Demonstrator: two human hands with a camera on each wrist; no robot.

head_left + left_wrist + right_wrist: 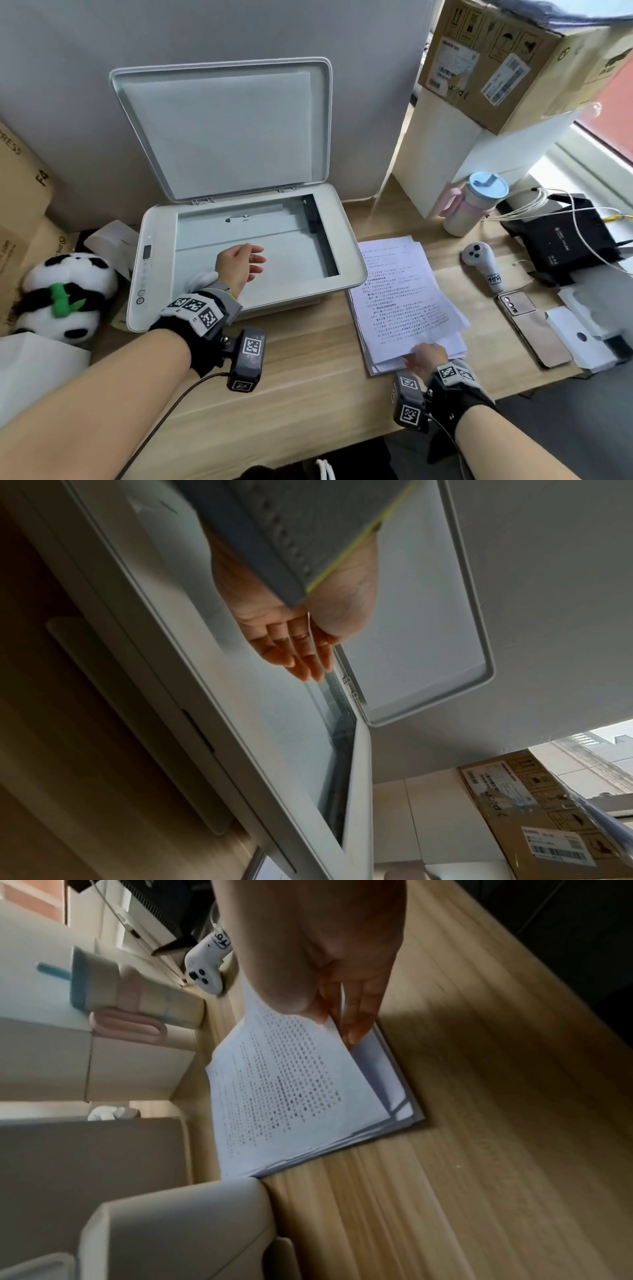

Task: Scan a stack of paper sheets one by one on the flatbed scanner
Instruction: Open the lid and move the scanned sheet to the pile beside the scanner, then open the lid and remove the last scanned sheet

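Right hand (318, 969) pinches near corner of top sheet (284, 1085), lifting it off paper stack (394, 1096); tumbler (137, 996), white controller (205, 972) beyond stack.

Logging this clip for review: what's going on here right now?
A person is scanning papers at a desk. The scanner lid stands open and a white sheet lies on the glass. The left hand hovers open just over that sheet. The right hand pinches the near corner of the top sheet of the printed stack beside the scanner and lifts it from the pages below.
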